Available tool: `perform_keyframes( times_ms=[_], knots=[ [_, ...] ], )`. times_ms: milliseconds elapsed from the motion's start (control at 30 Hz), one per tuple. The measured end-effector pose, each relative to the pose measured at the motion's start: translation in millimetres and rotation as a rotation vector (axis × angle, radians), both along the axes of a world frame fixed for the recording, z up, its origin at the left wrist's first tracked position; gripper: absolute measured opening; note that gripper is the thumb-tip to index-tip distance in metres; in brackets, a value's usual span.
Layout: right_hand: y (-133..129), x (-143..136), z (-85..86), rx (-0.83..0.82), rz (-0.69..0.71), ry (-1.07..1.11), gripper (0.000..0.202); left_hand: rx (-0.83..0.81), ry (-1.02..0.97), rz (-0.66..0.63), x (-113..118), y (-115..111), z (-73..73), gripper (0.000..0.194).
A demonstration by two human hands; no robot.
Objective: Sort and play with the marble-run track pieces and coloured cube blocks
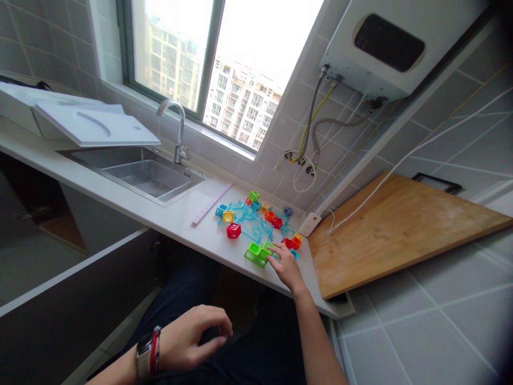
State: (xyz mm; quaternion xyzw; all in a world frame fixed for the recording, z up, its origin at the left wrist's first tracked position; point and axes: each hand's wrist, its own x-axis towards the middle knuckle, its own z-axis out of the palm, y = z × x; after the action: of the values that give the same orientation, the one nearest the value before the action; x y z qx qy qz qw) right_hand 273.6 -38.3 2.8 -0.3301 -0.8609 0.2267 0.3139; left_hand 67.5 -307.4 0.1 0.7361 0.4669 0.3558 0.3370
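At centre frame the right hand point(287, 266) rests fingertips on the green blocks point(258, 252) at the counter point(188, 214) edge — touching, not closed around them. Other coloured blocks point(256, 216) lie scattered just behind. The left hand point(196, 334), lower left, hangs loosely curled, empty. What the clear blue pieces are is unclear.

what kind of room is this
Most likely a home kitchen, high up in an apartment block. A steel sink with a tap is set into the white counter, a wall-mounted water heater hangs by the window, and a wooden cutting board lies nearby.
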Motion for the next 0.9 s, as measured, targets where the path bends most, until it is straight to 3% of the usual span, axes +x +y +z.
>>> perform_keyframes(
  times_ms=[67, 267, 367, 467, 567, 700, 800, 900],
  knots=[
    [-1, 2, -1.5, 0.005, -0.020, 0.065, 0.040, -0.002, 0.003, 0.000, 0, 0, -0.9, 0.013],
    [4, 26, -0.7, -0.053, -0.197, 0.299, 0.037, -0.027, 0.040, 0.038, 1, 0, -10.5, 0.012],
    [5, 31, -7.6, -0.124, -0.191, 0.301, 0.042, -0.025, 0.065, 0.070, -1, 10, -16.1, 0.012],
    [2, 21, -25.0, -0.239, -0.120, 0.299, 0.059, 0.042, 0.049, 0.135, -5, 46, -17.9, 0.017],
    [-1, 4, -45.3, -0.421, -0.067, 0.416, 0.076, 0.204, 0.046, 0.272, -9, 105, -19.0, 0.038],
    [-1, -10, -62.0, -0.528, -0.021, 0.529, 0.071, 0.256, 0.076, 0.293, -9, 183, -25.9, 0.064],
    [0, -11, -66.1, -0.538, -0.006, 0.557, 0.068, 0.234, 0.089, 0.249, -8, 216, -34.1, 0.069],
    [0, -10, -66.5, -0.562, 0.002, 0.581, 0.066, 0.201, 0.088, 0.224, -11, 231, -40.9, 0.067]
  ],
)
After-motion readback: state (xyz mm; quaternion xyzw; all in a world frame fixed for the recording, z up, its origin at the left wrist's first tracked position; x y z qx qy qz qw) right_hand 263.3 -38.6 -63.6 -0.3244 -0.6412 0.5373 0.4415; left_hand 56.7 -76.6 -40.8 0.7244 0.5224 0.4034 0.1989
